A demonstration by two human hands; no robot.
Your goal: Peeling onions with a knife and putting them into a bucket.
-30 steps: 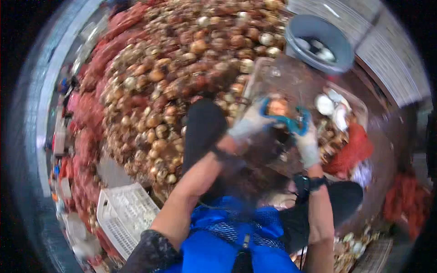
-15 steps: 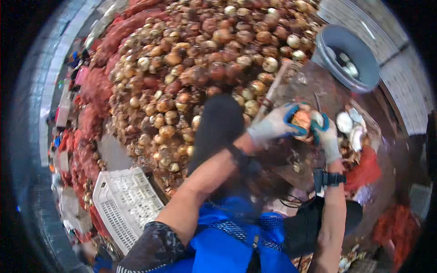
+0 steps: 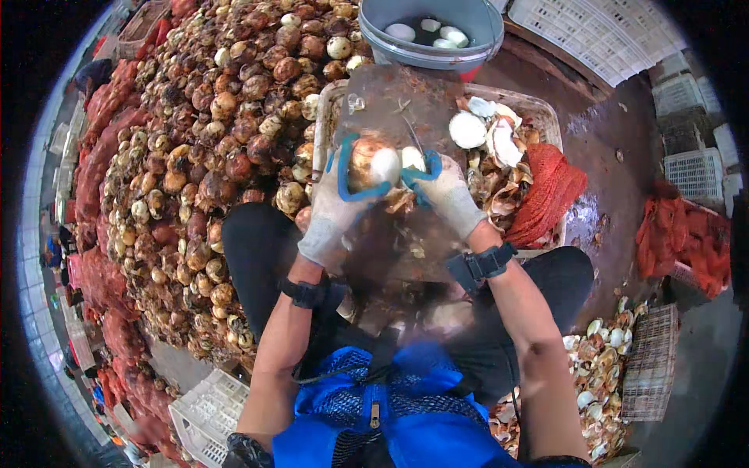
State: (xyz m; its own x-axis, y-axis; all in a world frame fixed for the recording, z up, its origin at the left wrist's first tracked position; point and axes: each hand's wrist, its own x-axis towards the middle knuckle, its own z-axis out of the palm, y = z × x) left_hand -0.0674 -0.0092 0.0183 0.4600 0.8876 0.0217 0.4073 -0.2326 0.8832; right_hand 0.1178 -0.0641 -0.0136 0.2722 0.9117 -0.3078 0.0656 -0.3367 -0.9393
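My left hand [image 3: 337, 204], in a white glove with blue-green fingertips, is closed around an onion [image 3: 363, 160]. Brown skin covers its left side, while the side facing my right hand is white and bare. My right hand [image 3: 446, 187], gloved alike, is closed too; a thin dark strip that looks like a knife blade [image 3: 412, 134] sticks up from its fingers. A white onion piece [image 3: 413, 159] shows beside the right thumb and fingers. Both hands are close together over a brown, dirt-stained board [image 3: 390, 93], and skin scraps hang below the onion. The knife's handle is hidden.
A huge onion heap [image 3: 203, 140] fills the left. Beyond the board stands a grey bucket [image 3: 433, 56] with peeled onions in water. Right of the board, a tray [image 3: 555, 117] holds peelings and red netting [image 3: 546, 191]. White crates [image 3: 211, 413] and more peelings [image 3: 597, 374] lie around.
My view has swung to the right, so hands, board and bucket now appear further left. Both hands remain closed around the onion work, and more white flesh faces me.
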